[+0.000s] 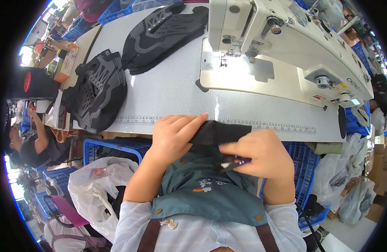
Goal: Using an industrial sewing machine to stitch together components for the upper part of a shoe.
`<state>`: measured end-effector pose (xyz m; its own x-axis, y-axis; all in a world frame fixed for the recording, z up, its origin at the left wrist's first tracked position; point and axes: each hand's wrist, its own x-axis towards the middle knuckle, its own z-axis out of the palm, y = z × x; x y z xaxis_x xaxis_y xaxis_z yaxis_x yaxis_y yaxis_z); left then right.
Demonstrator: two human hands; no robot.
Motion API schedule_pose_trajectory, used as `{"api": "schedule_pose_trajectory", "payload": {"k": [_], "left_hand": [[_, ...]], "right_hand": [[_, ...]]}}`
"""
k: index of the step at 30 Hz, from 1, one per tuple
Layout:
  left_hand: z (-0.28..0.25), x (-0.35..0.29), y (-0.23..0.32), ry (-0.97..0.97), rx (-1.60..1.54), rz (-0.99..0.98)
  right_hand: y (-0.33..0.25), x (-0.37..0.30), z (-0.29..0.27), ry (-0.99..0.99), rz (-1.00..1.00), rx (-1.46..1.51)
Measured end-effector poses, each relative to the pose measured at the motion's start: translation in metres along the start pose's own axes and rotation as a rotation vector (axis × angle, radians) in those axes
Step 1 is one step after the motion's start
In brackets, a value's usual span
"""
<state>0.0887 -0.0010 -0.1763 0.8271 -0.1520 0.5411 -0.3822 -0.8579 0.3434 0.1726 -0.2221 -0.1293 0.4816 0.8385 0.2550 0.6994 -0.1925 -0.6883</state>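
Note:
A piece of black fabric (220, 131) lies over the front edge of the sewing table. My left hand (172, 136) grips its left side, fingers pressed together across it and thumb beneath. My right hand (262, 155) is at the fabric's lower right corner, smeared by motion, its fingers curled. In that hand sits a small dark tool with a purple part (241, 162); its shape is blurred and I cannot tell more. Beyond the fabric stands a white sewing machine (285, 46), its lamp lighting the needle plate (239, 69).
Black-and-grey patterned shoe upper pieces lie in two stacks, one nearer (103, 94) and one farther (160, 38). A printed ruler strip (281, 127) runs along the table's front edge. Blue crates (300, 161) and a white plastic bag (92, 180) flank my lap. Another person (38, 143) sits at far left.

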Motion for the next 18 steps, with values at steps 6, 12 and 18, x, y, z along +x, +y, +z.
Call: {"api": "schedule_pose_trajectory", "payload": {"k": [6, 12, 18], "left_hand": [[-0.001, 0.0, -0.002, 0.006, -0.002, -0.005], [-0.006, -0.004, 0.0, 0.034, 0.0, -0.041], [-0.031, -0.009, 0.002, 0.017, -0.328, -0.266]], "right_hand": [[0.001, 0.0, -0.012, -0.213, -0.074, 0.269], [0.001, 0.003, -0.011, -0.197, -0.09, 0.332], [0.02, -0.013, -0.018, -0.033, -0.117, 0.634]]}}
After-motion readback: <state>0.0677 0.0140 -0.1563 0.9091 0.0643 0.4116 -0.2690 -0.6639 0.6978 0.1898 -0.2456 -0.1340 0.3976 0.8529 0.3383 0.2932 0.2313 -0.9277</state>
